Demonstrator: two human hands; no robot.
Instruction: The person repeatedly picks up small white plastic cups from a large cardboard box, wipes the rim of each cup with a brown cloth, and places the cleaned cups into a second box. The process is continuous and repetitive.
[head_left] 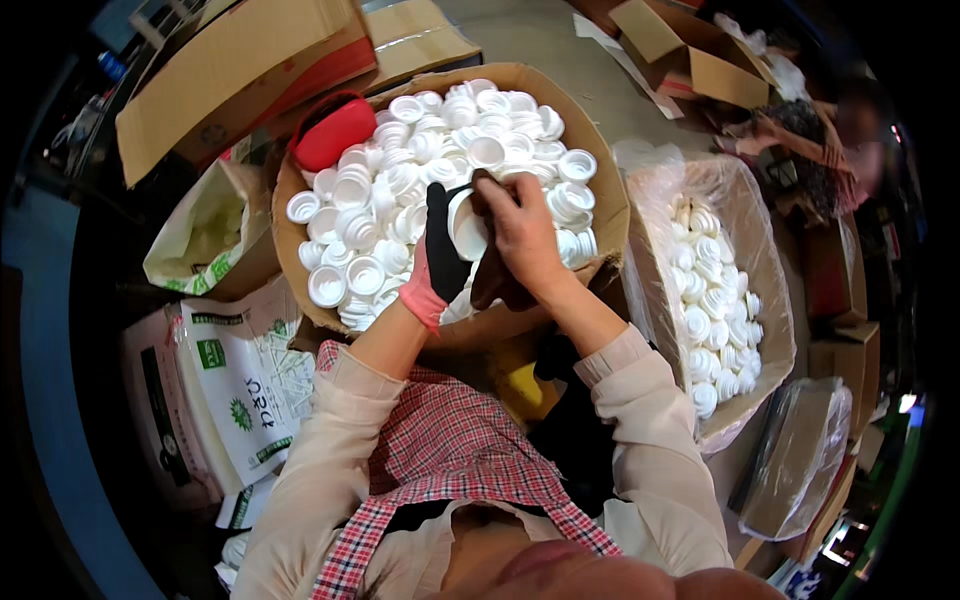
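Observation:
A round white plastic cap-like piece (467, 226) is held between my two hands, its open side showing. My left hand (436, 262), in a pink and black glove, is closed around the piece's left side. My bare right hand (527, 232) pinches a dark brown cloth (492, 278) against the right side and rim of the piece. Below both hands lies a heap of similar white plastic pieces (486, 152), filling a large cardboard box (612, 215). Part of the heap is hidden by my hands and forearms.
A red case (335, 132) rests on the box's far left rim. To the right stands a plastic-lined carton (655, 200) with more white pieces. Printed sacks (235, 375) and an open bag (205, 228) lie left. Cardboard boxes (240, 80) stand behind; another person (830, 150) sits far right.

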